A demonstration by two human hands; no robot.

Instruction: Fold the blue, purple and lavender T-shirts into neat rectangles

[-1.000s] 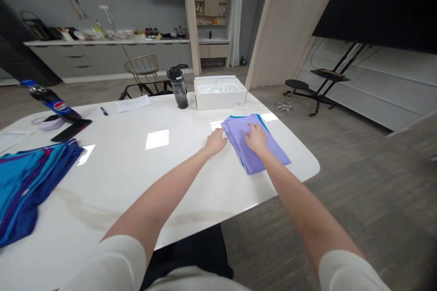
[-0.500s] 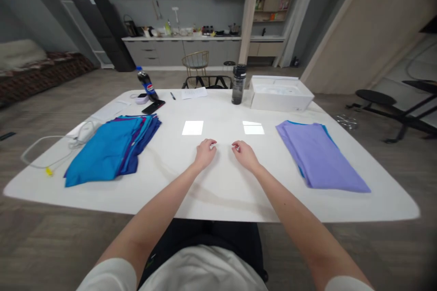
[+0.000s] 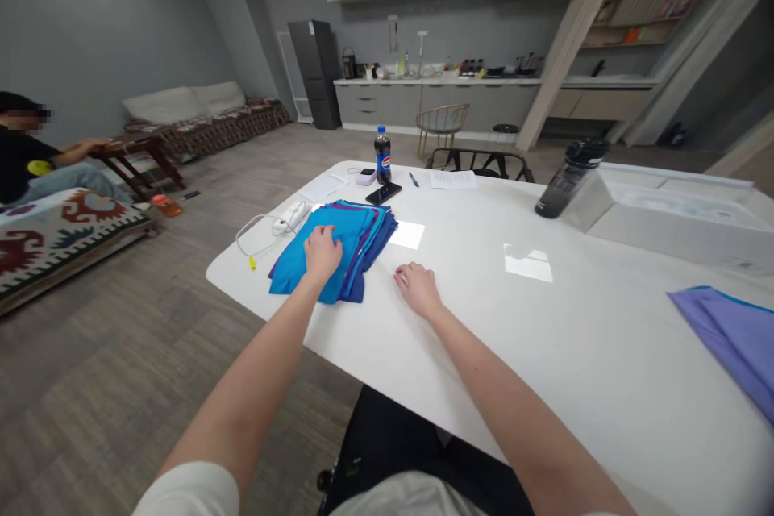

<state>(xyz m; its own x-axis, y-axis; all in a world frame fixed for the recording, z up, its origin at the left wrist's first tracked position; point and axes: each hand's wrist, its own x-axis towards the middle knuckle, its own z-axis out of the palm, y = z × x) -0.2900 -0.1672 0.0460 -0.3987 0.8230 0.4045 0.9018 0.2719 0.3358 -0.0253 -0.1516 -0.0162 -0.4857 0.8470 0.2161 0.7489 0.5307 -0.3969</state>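
A pile of folded cloths (image 3: 294, 268) lies near the table's left end, bright blue on top with purple and dark blue edges showing on its right side. My left hand (image 3: 323, 252) rests on the blue top cloth, its fingers spread and slightly bent. To the right of the pile, my right hand (image 3: 418, 288) hovers low over the white table (image 3: 484, 322), fingers loosely curled and apart, with nothing visible in them. At the far right lies a folded purple cloth (image 3: 734, 339) with a blue edge, partly cut off by the frame.
Behind the pile are a phone (image 3: 384, 193), a cola bottle (image 3: 383, 157) and a white cable (image 3: 254, 227). A pen (image 3: 414, 179) and paper (image 3: 453, 180) lie farther back. A dark drinking bottle (image 3: 568, 181) stands beside a white box (image 3: 665, 218). A person (image 3: 36, 157) sits at far left.
The view has swung left. Both hands have left the purple cloth, passed over the middle of the table, and moved left; my left hand has come down on the blue pile.
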